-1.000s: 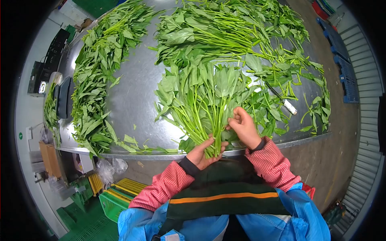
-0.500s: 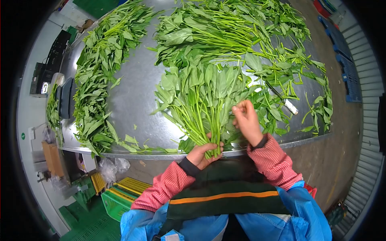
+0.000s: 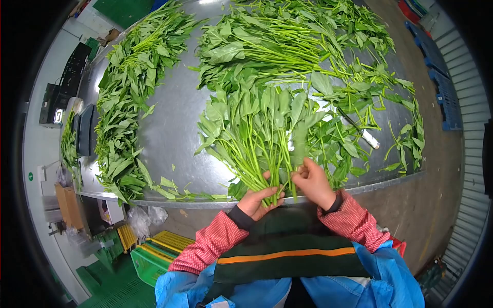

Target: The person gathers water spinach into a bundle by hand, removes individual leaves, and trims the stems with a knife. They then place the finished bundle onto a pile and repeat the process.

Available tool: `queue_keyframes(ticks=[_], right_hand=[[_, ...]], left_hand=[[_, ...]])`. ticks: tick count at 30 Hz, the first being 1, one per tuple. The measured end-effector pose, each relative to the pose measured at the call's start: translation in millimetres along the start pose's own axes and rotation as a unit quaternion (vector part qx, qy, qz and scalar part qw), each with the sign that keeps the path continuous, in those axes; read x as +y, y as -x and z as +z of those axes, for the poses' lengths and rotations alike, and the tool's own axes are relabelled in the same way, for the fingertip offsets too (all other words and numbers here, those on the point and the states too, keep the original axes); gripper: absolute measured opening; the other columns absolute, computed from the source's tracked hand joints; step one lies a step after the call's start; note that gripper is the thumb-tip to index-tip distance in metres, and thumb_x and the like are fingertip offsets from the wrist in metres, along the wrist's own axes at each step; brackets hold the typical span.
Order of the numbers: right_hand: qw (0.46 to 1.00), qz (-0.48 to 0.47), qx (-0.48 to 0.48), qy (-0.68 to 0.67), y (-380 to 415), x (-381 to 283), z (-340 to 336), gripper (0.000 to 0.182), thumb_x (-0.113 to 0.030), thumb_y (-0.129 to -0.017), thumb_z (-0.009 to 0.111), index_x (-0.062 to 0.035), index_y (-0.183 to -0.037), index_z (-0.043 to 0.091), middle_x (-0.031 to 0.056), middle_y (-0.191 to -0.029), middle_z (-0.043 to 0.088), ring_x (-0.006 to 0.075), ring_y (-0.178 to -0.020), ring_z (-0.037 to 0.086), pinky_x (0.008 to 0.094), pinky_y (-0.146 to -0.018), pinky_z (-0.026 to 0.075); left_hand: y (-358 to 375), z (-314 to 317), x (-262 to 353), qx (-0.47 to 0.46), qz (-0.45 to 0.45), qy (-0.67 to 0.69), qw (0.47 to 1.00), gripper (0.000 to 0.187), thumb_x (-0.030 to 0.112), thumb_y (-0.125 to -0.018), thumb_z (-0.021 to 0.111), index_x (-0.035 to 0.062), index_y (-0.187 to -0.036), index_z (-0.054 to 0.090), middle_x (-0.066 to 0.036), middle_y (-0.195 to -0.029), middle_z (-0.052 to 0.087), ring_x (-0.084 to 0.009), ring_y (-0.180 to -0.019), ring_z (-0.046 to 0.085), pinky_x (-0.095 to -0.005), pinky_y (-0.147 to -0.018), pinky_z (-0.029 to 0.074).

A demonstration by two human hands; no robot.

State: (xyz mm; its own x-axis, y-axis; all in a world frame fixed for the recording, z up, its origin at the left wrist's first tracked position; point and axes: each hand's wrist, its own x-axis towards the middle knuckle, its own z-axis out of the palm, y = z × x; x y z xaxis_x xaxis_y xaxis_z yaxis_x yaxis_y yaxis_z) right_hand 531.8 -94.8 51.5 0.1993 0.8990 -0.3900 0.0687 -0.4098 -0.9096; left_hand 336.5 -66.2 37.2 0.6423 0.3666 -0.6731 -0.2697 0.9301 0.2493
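My left hand [image 3: 258, 202] is closed round the lower stems of a bunch of water spinach [image 3: 251, 138] at the table's near edge. The leaves fan out away from me over the metal surface. Beside the bunch's right edge, my right hand [image 3: 314, 183] is pinched on a single water spinach stem, whose upper leaf is smeared by motion. To the right, a knife [image 3: 370, 137] with a pale handle lies among loose leaves and cut stems. Beyond the bunch is a large pile of water spinach [image 3: 277, 49], stems pointing right.
A long row of leafy greens [image 3: 120, 110] runs along the left of the metal table [image 3: 172, 123]. Green and yellow crates [image 3: 154, 256] stand on the floor at lower left. Blue pallets [image 3: 446, 97] lean near the right wall.
My right hand has come down toward the stem ends and now pinches a stem at the bunch's right side. My left hand keeps its hold on the bunch.
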Motion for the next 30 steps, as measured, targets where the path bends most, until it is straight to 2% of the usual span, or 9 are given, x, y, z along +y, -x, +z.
queue_keyframes(ticks=[2,8,13,19,22,25,26,29,30], right_hand=[[0.998,-0.05,-0.011,0.046,2,1,8,0.018,-0.011,-0.084,0.065,-0.0041,-0.085,0.049,0.0003,-0.067,0.056,0.0085,-0.052,0.053,0.0237,-0.047,0.041],[0.962,0.132,-0.08,-0.224,1,-12,14,0.019,-0.013,-0.088,0.064,-0.0049,-0.085,0.047,0.0023,-0.067,0.057,0.0082,-0.052,0.054,0.0211,-0.046,0.044],[0.951,0.18,-0.137,-0.21,0,-3,12,0.02,-0.015,-0.088,0.064,-0.0044,-0.084,0.048,0.0021,-0.065,0.057,0.007,-0.052,0.054,0.0201,-0.045,0.044],[0.974,0.092,-0.137,-0.157,3,-9,13,0.02,-0.015,-0.09,0.062,-0.0058,-0.079,0.048,0.0,-0.066,0.058,0.0055,-0.055,0.054,0.0206,-0.046,0.043],[0.98,-0.031,-0.144,-0.137,18,-16,10,0.022,-0.016,-0.088,0.065,-0.0069,-0.077,0.048,0.0006,-0.062,0.054,0.0099,-0.053,0.054,0.0274,-0.046,0.04],[0.917,-0.307,-0.127,0.221,28,-29,8,0.025,-0.018,-0.084,0.068,-0.0055,-0.075,0.048,0.0057,-0.063,0.053,0.0178,-0.054,0.055,0.0321,-0.049,0.041],[0.911,-0.295,-0.198,0.21,36,-39,8,0.023,-0.018,-0.084,0.066,-0.0049,-0.078,0.049,0.0114,-0.066,0.051,0.0334,-0.059,0.052,0.0379,-0.053,0.043],[0.891,-0.208,-0.386,0.113,44,-63,6,0.021,-0.016,-0.085,0.065,-0.0046,-0.078,0.05,0.0107,-0.066,0.051,0.0297,-0.058,0.055,0.0362,-0.053,0.043],[0.923,-0.255,-0.284,0.044,42,-69,0,0.017,-0.014,-0.085,0.064,-0.0062,-0.079,0.05,0.0091,-0.063,0.051,0.0239,-0.057,0.056,0.0335,-0.054,0.045]], left_hand=[[-1,3,0,-0.006,0.002,-0.002,1.0,0.05,0.006,-0.089,0.06,0.0192,-0.133,0.041,-0.006,-0.113,0.058,-0.0204,-0.102,0.06,-0.0397,-0.086,0.052],[1,4,1,-0.052,0.013,-0.045,0.998,0.054,0.009,-0.089,0.062,0.0229,-0.135,0.036,-0.006,-0.117,0.056,-0.0218,-0.105,0.059,-0.0424,-0.088,0.051],[5,7,0,-0.029,-0.001,-0.046,0.999,0.056,0.009,-0.088,0.062,0.0226,-0.135,0.035,-0.007,-0.118,0.056,-0.0216,-0.105,0.059,-0.0423,-0.089,0.051],[3,5,3,0.001,-0.009,-0.016,1.0,0.053,0.005,-0.088,0.059,0.0193,-0.135,0.038,-0.008,-0.116,0.057,-0.0213,-0.104,0.06,-0.0405,-0.089,0.051],[6,8,5,0.02,-0.008,0.014,1.0,0.047,0.005,-0.089,0.059,0.0169,-0.131,0.042,-0.007,-0.114,0.058,-0.0208,-0.103,0.06,-0.0381,-0.087,0.052],[-10,-20,-11,-0.013,0.016,0.047,0.999,0.046,0.005,-0.088,0.06,0.0157,-0.13,0.045,-0.007,-0.111,0.059,-0.0199,-0.098,0.061,-0.0354,-0.082,0.053],[-17,-29,-17,-0.035,0.026,0.061,0.997,0.046,0.004,-0.088,0.06,0.0155,-0.13,0.045,-0.007,-0.109,0.06,-0.0196,-0.096,0.061,-0.0346,-0.08,0.053],[-20,-28,-12,-0.03,0.023,-0.021,0.999,0.044,0.004,-0.087,0.061,0.016,-0.128,0.047,-0.007,-0.104,0.061,-0.0187,-0.09,0.061,-0.0334,-0.073,0.053],[-13,-14,-4,0.002,0.001,-0.029,1.0,0.047,0.0,-0.086,0.063,0.0171,-0.126,0.045,-0.007,-0.099,0.061,-0.0184,-0.085,0.062,-0.0329,-0.07,0.053]])
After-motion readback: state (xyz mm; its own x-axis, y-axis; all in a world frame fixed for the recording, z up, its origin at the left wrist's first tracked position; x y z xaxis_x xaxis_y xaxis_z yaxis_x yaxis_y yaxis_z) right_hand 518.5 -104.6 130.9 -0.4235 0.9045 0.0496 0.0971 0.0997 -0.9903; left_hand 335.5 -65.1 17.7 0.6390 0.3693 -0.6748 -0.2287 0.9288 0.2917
